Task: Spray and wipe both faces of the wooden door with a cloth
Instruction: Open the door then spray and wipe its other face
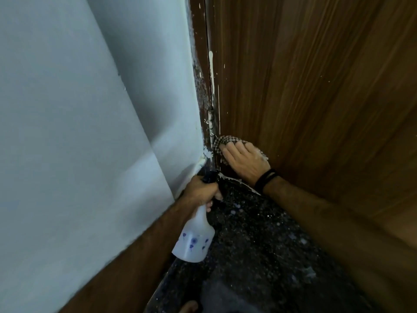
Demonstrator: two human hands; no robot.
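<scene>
The wooden door [316,86] fills the right side, its brown grained face running down to the floor. My right hand [244,160] lies flat with straight fingers on a checked cloth [225,141], pressing it against the door's lowest part near the hinge edge. My left hand [200,190] grips the dark trigger head of a translucent white spray bottle [195,238] with blue marks, held low beside the door's corner. A black band circles my right wrist.
A pale blue-grey wall [79,132] stands on the left, meeting the door frame [200,64] flecked with white paint. A dark speckled floor [259,245] lies below. A brown skirting [126,267] runs along the wall's foot.
</scene>
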